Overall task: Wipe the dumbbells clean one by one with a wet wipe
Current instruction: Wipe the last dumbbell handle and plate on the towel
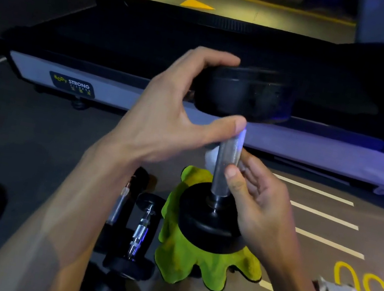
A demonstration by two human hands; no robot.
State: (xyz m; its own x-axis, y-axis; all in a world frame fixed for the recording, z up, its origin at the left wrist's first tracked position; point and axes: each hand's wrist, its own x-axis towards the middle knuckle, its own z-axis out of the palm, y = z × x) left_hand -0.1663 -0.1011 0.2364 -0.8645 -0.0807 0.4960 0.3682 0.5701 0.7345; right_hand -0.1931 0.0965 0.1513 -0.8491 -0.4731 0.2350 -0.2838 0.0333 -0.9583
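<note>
The left hand point(166, 112) is gripping the top weight of the dumbbell point(227, 162), which is standing upright on the green cloth point(182, 254), while the right hand point(254, 194) is pinching a wet wipe point(210, 157) round the rough metal handle, and it is probably heavy and stiff.

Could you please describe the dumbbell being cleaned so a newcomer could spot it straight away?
Look in front of the long treadmill, at the yellow-green cloth on the floor. The dumbbell stands upright on it, with the left hand on its top weight. The other dumbbells lie flat to the left.
</note>
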